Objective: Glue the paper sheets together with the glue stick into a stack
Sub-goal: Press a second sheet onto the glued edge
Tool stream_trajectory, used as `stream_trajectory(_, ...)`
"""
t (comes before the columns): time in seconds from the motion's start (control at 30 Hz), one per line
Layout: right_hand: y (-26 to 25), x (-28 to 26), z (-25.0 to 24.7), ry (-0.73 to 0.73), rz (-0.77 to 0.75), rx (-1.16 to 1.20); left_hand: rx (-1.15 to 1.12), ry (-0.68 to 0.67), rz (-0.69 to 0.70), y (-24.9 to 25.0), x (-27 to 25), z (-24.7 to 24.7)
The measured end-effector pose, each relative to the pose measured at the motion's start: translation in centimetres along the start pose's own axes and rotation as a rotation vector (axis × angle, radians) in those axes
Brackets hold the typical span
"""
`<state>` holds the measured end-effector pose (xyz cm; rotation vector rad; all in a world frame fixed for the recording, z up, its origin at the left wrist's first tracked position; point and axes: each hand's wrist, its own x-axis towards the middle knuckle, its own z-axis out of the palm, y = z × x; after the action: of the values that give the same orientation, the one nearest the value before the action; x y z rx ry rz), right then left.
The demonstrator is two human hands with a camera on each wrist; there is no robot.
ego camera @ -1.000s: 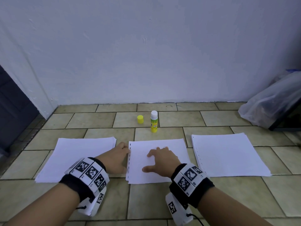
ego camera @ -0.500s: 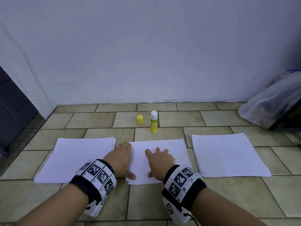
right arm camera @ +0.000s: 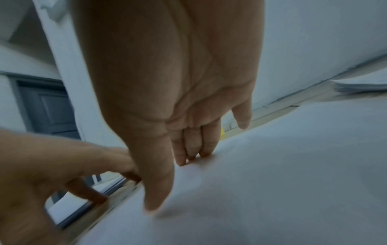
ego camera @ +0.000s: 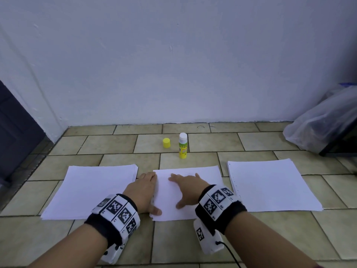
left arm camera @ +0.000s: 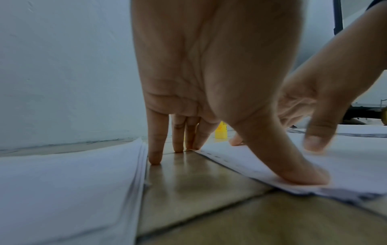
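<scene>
A thin stack of white paper sheets (ego camera: pixel 190 192) lies flat on the tiled floor (ego camera: pixel 173 240), long axis running away from the person, punched holes along its left edge. Left hand (ego camera: pixel 143 192) and right hand (ego camera: pixel 188 188) press it, grips flat and open. An uncapped yellow glue stick (ego camera: pixel 183 145) stands upright beyond.

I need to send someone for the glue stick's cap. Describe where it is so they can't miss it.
On the tiled floor near the white wall, behind the middle paper pile, stands the glue stick. Just left of it sits the cap, apart: short, plain yellow, unlabelled.
</scene>
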<state>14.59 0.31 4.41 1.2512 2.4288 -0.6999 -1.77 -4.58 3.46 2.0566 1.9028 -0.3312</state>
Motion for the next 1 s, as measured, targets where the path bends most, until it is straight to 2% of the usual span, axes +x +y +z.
stream_trajectory(0.2,3.8,-0.8,-0.6,0.058,0.214,0.182,0.010,-0.009,0.001,-0.1,0.0,0.0)
stream_trajectory(0.4,7.4,-2.1,-1.8,0.094,0.424,0.136,0.040,-0.017,-0.004,-0.1,0.0,0.1)
stream_trajectory(0.5,7.3,-2.1,-1.9,0.112,0.438,0.067,0.056,-0.026,-0.012,0.0,0.1,0.0)
stream_trajectory(0.67,5.7,-2.0,-1.8,0.239,0.445,-0.149,0.178,-0.055,-0.029,0.8,0.4,-1.3)
stream_trajectory(0.8,5.2,-1.8,-2.0,0.258,0.466,-0.246,0.274,-0.122,-0.021,1.0,0.9,-3.0)
stream_trajectory(1.0,4.5,-1.5,-1.7,0.240,0.444,-0.216,0.247,-0.115,-0.003,0.6,1.2,-2.8)
